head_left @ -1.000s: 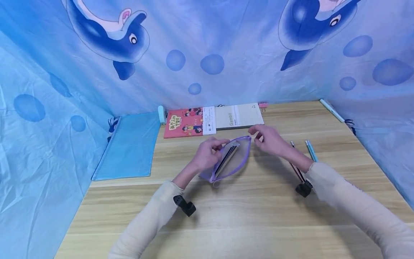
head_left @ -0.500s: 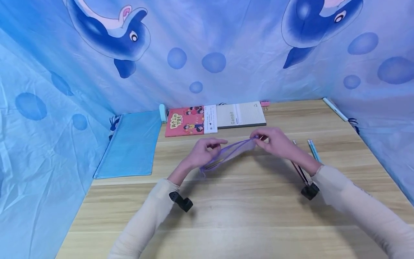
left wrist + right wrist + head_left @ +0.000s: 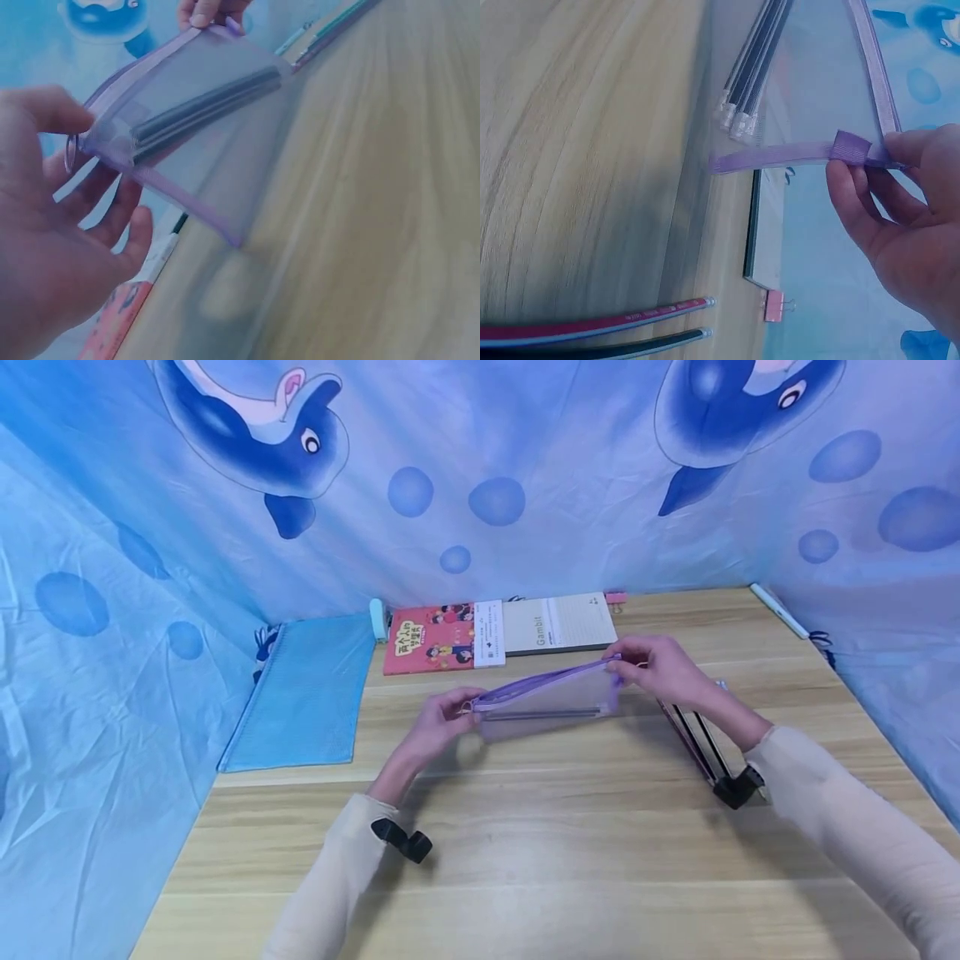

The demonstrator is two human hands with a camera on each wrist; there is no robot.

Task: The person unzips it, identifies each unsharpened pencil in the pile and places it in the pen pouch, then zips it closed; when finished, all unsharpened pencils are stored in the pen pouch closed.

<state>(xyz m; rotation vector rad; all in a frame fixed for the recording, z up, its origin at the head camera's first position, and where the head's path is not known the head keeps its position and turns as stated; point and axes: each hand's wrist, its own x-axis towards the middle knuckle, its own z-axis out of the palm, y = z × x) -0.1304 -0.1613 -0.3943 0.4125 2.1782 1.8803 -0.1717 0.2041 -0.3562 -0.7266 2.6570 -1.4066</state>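
Head view shows us holding a translucent purple mesh zip pouch point(image 3: 551, 700) stretched level above the wooden surface point(image 3: 570, 843), dark pencils point(image 3: 542, 714) lying along its bottom. Our left hand point(image 3: 441, 727) pinches the zip-ring end and our right hand point(image 3: 660, 668) pinches the other corner tab, each grip closed tight, likely keeping the zip line taut. Loose pencils point(image 3: 693, 739) lie beside the right wrist; books point(image 3: 498, 628) sit behind.

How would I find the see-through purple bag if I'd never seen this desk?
Start at the wooden desk and look to its middle, in front of the red book. The purple mesh pouch hangs between both hands, off the desk, with pencils inside, unlike the bigger blue pouch lying flat.
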